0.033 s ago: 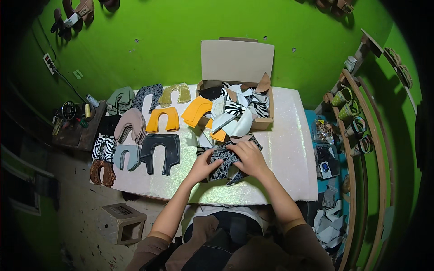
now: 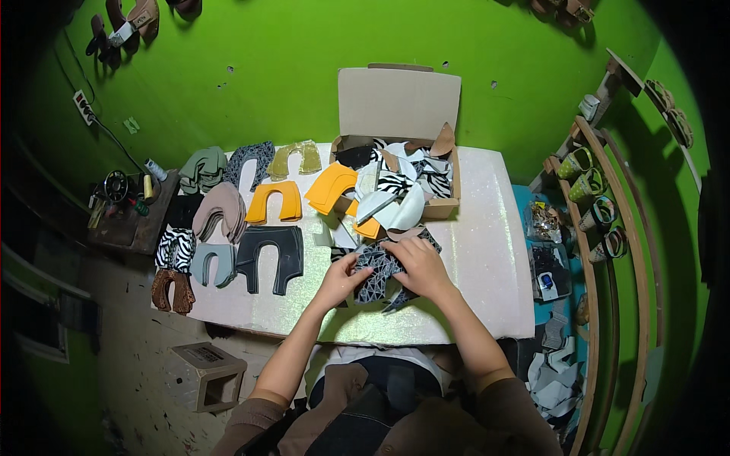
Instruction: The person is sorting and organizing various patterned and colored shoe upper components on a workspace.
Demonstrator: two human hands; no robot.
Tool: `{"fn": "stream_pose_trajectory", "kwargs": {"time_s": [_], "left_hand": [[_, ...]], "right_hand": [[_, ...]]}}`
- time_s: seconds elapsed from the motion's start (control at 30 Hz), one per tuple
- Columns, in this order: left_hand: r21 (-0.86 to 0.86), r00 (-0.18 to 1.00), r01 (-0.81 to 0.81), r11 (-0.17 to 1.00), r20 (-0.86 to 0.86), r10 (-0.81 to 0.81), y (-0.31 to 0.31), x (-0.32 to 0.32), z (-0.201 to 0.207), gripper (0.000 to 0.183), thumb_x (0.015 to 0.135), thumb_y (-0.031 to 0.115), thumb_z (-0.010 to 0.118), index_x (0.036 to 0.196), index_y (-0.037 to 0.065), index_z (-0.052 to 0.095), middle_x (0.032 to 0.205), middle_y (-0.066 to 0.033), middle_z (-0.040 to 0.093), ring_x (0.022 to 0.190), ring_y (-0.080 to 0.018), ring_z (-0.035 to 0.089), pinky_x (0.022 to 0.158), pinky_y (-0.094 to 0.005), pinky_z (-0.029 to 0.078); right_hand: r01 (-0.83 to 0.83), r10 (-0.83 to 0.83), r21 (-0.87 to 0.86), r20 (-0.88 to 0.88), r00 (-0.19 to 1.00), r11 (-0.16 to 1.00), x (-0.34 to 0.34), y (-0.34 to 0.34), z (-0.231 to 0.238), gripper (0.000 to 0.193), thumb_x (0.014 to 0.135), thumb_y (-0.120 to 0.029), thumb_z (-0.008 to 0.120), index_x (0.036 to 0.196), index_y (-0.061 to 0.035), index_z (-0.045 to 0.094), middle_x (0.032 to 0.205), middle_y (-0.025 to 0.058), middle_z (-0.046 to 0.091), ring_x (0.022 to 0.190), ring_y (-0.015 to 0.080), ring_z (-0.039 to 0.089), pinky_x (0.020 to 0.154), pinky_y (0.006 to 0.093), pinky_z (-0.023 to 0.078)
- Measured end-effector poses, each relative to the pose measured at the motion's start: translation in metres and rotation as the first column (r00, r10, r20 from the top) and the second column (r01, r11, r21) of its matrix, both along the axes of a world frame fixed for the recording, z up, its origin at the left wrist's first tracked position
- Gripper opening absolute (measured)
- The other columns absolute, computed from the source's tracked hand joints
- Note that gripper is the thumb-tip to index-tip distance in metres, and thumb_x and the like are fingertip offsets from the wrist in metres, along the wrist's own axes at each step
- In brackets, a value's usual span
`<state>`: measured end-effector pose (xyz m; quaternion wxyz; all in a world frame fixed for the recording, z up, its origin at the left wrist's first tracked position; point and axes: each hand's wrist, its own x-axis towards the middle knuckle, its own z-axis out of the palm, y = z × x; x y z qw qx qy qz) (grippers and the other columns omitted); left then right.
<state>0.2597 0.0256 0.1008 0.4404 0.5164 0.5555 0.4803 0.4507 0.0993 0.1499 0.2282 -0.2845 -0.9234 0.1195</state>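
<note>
At the front middle of the table, my left hand (image 2: 340, 281) and my right hand (image 2: 418, 267) hold black-and-grey geometric-patterned material pieces (image 2: 375, 283) between them. My left fingers are bent at the left edge, with the thumb on top. My right fingers curl over the upper right part, the thumb lower down. Just beyond lie yellow-orange cut pieces (image 2: 331, 188) and white ones (image 2: 403, 209), spilling from an open cardboard box (image 2: 399, 102) packed with zebra-print, white, brown and black scraps. Beside my left hand lies a stack of black U-shaped pieces (image 2: 271, 260).
More U-shaped stacks fill the table's left side: orange (image 2: 274, 203), pink-beige (image 2: 219, 213), grey (image 2: 214, 264), zebra-print (image 2: 176, 248) and brown (image 2: 173, 292). A wooden rack (image 2: 591, 190) with sandals stands at the right. On the floor at the left is a stool (image 2: 204, 375).
My left fingers have shifted slightly on the patterned pieces, whose lower edge sits a little differently. All else looks the same.
</note>
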Motion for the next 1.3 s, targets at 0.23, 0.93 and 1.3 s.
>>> {"fn": "stream_pose_trajectory", "kwargs": {"time_s": [0.23,0.93,1.3], "left_hand": [[-0.021,0.962,-0.260,0.965,0.086,0.261,-0.011,-0.017,0.001,0.017,0.086,0.009,0.060,0.099,-0.001,0.056,0.082,-0.0010,0.060,0.073,-0.0046,0.053,0.064,-0.0207,0.043],[-0.122,0.802,-0.388,0.913,0.443,0.400,-0.009,-0.026,0.014,0.022,0.086,0.008,0.059,0.104,-0.003,0.056,0.087,-0.0040,0.062,0.072,-0.0056,0.058,0.064,-0.0190,0.047],[-0.273,0.846,-0.278,0.921,0.385,0.369,-0.017,-0.092,0.023,0.026,0.086,0.008,0.058,0.110,-0.001,0.052,0.095,-0.0050,0.062,0.081,-0.0080,0.058,0.062,-0.0219,0.050]], "right_hand": [[0.130,-0.139,-0.335,-0.002,0.990,0.933,0.021,0.019,-0.017,0.057,0.069,-0.027,0.075,0.116,-0.0057,0.050,0.090,0.0123,0.062,0.076,0.0269,0.060,0.069,0.0348,0.048],[-0.416,-0.490,-0.873,-0.488,0.722,0.255,0.005,0.006,-0.048,0.032,0.085,-0.008,0.060,0.114,-0.0006,0.049,0.103,0.0057,0.059,0.092,0.0112,0.056,0.082,0.0247,0.045],[-0.235,-0.669,-0.936,-0.352,0.655,0.263,-0.049,0.007,-0.044,0.033,0.086,-0.006,0.056,0.117,0.0023,0.047,0.097,0.0076,0.062,0.071,0.0104,0.061,0.058,0.0229,0.053]]}}
